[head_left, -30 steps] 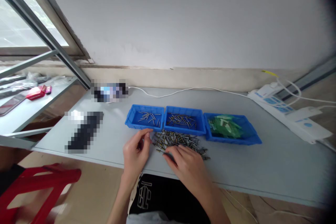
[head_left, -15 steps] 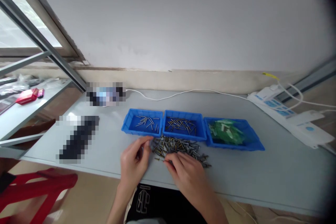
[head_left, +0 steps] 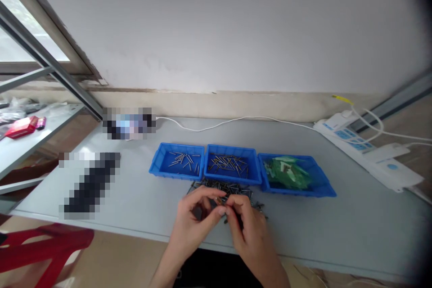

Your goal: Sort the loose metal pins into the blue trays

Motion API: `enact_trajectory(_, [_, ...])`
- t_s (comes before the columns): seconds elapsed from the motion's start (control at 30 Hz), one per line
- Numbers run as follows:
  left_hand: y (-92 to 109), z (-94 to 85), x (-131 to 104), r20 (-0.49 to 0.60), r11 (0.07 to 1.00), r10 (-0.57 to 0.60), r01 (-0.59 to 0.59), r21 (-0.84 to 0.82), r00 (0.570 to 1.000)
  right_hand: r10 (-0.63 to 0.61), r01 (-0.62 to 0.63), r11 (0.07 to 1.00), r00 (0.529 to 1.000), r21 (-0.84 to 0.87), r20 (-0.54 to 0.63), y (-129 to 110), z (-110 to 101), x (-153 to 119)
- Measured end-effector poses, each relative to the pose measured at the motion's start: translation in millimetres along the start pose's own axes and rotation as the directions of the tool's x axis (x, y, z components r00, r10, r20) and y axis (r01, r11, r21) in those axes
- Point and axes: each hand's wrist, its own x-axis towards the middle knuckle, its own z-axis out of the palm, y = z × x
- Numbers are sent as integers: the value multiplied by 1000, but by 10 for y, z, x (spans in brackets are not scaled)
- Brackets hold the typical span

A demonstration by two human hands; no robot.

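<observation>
In front of the blue bins, my left hand (head_left: 195, 218) and my right hand (head_left: 248, 222) meet at the fingertips. Between them, thumbs and forefingers pinch a small brownish metal piece (head_left: 219, 200), mostly covered by the fingers. Its exact kind is too small to make out. Right behind and beneath the fingers spreads a pile of thin metal pins (head_left: 232, 186), dark and brassy, partly hidden by both hands. Silvery pins (head_left: 184, 158) lie loose in the left blue bin (head_left: 175, 175). The middle blue bin (head_left: 232, 179) holds darker, gold-toned pins (head_left: 227, 162).
Green plastic bags (head_left: 288, 173) fill the right blue bin (head_left: 300, 192). A white power strip (head_left: 367, 153) lies at the right, its white cable (head_left: 236, 119) running along the wall. Blurred-out objects sit at left on the grey table (head_left: 337, 229). A red stool (head_left: 43, 252) stands beyond its edge.
My right hand has lifted a pin off the pile's front edge to meet my left hand, which moved right. The hands were apart before. The view has shifted slightly.
</observation>
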Motion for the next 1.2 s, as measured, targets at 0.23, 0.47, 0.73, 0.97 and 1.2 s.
enact_trajectory(0.23, [-34, -41, -25, -37, 998, 67, -67, -13, 997, 37, -37, 998, 999, 52, 2, 7, 13, -54])
enact_trajectory(0.47, [-84, -15, -105, -20, 992, 23, -20, 123, 1000, 107, -105, 992, 994, 71, -24, -20, -26, -8])
enact_trajectory(0.73, [-39, -19, -87, 8, 987, 12, -14, 159, 1000, 104, -104, 991, 995, 84, -4, -43, -23, 5])
enact_trajectory(0.97, [-88, -25, -93, 7, 989, -73, 72, 132, 997, 140, -141, 986, 990, 91, 20, -34, -12, -10])
enact_trajectory(1.2, [-86, -37, -86, 8, 993, -74, 73, 97, 997, 137, -138, 985, 990, 108, 16, -18, -3, -23])
